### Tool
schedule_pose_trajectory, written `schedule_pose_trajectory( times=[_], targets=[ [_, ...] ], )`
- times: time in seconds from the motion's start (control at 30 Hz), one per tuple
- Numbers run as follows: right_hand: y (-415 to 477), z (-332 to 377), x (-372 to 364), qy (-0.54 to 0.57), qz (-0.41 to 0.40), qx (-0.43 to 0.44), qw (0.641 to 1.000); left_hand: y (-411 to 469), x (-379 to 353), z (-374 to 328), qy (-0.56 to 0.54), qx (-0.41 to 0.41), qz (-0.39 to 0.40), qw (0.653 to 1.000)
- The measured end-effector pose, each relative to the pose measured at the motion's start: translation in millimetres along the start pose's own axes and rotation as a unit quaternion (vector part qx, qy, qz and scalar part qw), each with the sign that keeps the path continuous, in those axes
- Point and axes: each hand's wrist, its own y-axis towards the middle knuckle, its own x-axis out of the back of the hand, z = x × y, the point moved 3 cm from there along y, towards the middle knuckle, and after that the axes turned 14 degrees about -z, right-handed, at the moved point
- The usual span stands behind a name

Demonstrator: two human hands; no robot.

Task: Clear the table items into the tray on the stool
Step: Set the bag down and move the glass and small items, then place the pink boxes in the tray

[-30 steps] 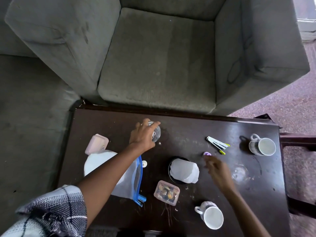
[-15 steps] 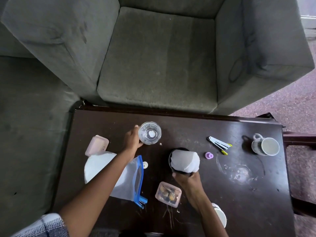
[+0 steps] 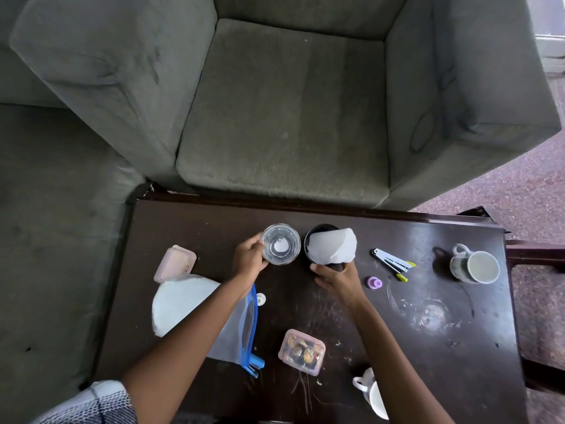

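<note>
My left hand grips a clear glass by its left side, near the far edge of the dark wooden table. Right beside it, my right hand holds the near rim of a black cup stuffed with white paper. Glass and cup are almost touching. On the table lie a pink case, a white pouch with a blue zip, a small box of snacks, a purple cap, a stapler and two mugs. No tray or stool is in view.
A grey-green armchair stands right behind the table's far edge, with more sofa to the left. A small white cap lies by the pouch. Wet smears mark the table's right part. Carpeted floor shows at right.
My right hand left the purple cap, took the black cup with paper and moved it toward the far edge beside the glass. My left hand shifted its grip to the glass's side.
</note>
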Motion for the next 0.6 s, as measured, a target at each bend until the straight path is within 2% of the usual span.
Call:
schedule_pose_trajectory(
  times=[0.33,0.5,0.6],
  targets=[
    [-4,7,1,-0.070,0.002,0.026,0.997,-1,-4,3,0.020,-0.022,0.015,0.999],
    [-8,6,0,-0.092,0.009,0.011,0.996,-4,-5,1,0.033,-0.045,0.016,0.998],
    [-13,10,-1,-0.092,0.015,0.014,0.996,-3,-6,4,0.069,-0.057,0.034,0.995]
  ],
)
